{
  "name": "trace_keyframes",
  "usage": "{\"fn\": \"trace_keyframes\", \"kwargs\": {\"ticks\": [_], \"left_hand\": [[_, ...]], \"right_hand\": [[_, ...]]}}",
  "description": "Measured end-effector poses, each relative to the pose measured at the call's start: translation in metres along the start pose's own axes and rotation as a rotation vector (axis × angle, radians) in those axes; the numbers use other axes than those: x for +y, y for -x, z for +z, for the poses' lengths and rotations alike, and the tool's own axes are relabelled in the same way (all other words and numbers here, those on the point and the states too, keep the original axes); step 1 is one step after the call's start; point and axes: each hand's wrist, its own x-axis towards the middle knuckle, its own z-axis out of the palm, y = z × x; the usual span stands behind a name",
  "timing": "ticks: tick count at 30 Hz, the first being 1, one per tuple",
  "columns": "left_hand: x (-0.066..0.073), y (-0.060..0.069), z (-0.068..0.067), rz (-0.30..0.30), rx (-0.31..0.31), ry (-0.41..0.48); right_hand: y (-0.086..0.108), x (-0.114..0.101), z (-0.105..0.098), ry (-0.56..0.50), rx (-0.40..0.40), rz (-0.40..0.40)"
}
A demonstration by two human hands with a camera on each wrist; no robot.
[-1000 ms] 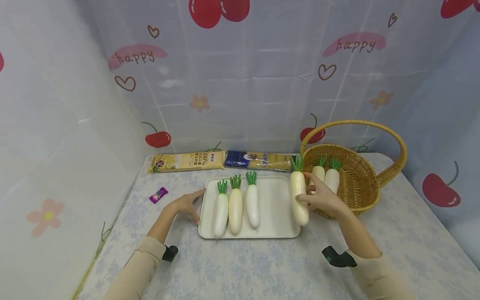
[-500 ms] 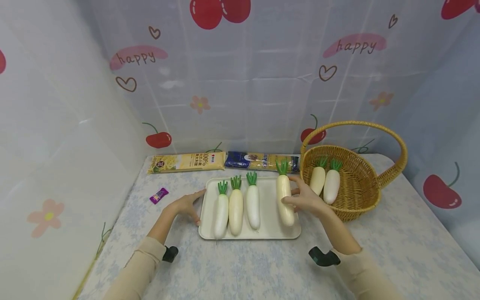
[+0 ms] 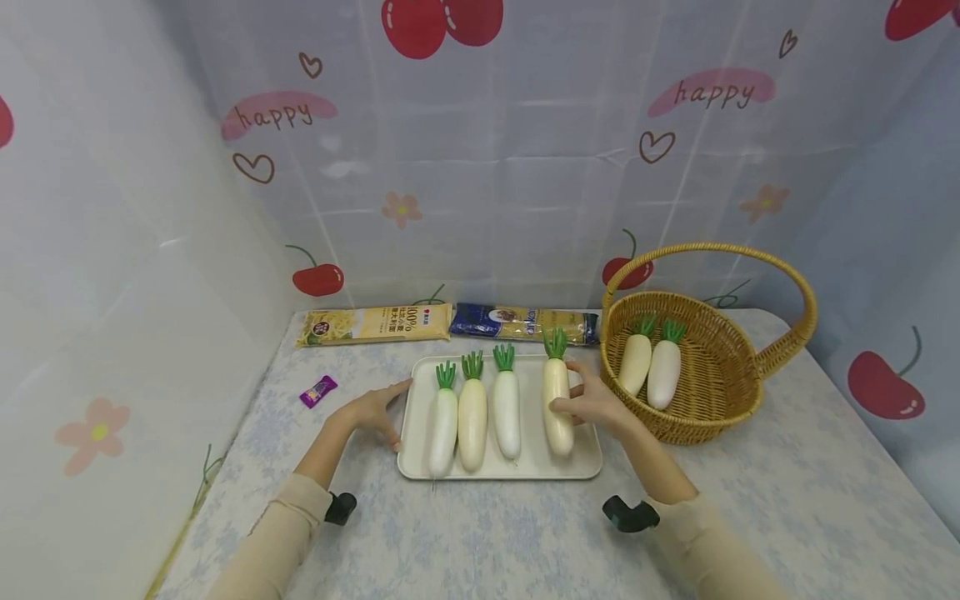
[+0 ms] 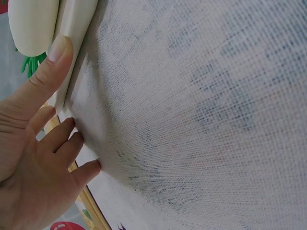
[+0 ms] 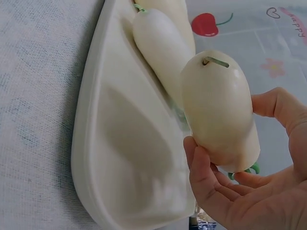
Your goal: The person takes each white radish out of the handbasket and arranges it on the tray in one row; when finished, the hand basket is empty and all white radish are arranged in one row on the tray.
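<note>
In the head view my right hand (image 3: pixel 596 403) pinches a cream-coloured white radish (image 3: pixel 557 408) with green leaf stubs over the right part of a white tray (image 3: pixel 536 467). The right wrist view has this radish (image 5: pixel 218 105) raised above the tray floor, its shadow below, thumb on one side and fingers on the other. Three more radishes lie side by side in the tray: a white one (image 3: pixel 443 433), a cream one (image 3: pixel 472 425) and another white one (image 3: pixel 507 415). My left hand (image 3: pixel 372 411) touches the tray's left rim, thumb and fingers spread.
A wicker basket (image 3: pixel 720 375) with a tall handle stands to the right, holding a cream radish (image 3: pixel 636 362) and a white radish (image 3: pixel 663 373). Behind the tray lie a yellow pasta packet (image 3: pixel 375 323) and a blue-and-gold packet (image 3: pixel 525 323). A small purple wrapped sweet (image 3: pixel 318 391) lies at left.
My right hand has carried the cream radish leftward from beside the basket to over the tray's right part. The left hand stays at the tray's left rim.
</note>
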Motion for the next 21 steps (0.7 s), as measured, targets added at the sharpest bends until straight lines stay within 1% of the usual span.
{"fn": "trace_keyframes", "kwargs": {"ticks": [4,5,6,11,12,14,19,21], "left_hand": [[-0.001,-0.001,0.001,-0.008,0.012,-0.015],[0.001,-0.002,0.002,-0.029,0.012,-0.007],[0.001,-0.002,0.002,-0.033,0.016,-0.009],[0.003,-0.002,0.003,-0.036,0.020,-0.016],[0.003,-0.002,0.003,-0.038,0.020,-0.016],[0.003,-0.002,0.003,-0.040,0.020,-0.013],[0.002,-0.002,0.003,-0.041,0.022,-0.017],[0.002,-0.003,0.003,-0.040,0.021,-0.020]], "right_hand": [[-0.002,0.003,0.004,-0.014,-0.003,0.010],[0.000,-0.001,0.005,-0.011,-0.009,0.007],[0.000,-0.001,0.005,-0.009,-0.012,0.005],[-0.006,0.003,0.008,0.024,-0.006,-0.007],[-0.009,0.008,0.009,0.031,0.002,-0.008],[-0.012,0.012,0.011,0.053,0.014,-0.010],[-0.015,0.015,0.015,0.084,0.020,0.012],[-0.015,0.014,0.017,0.070,0.015,0.028]]}}
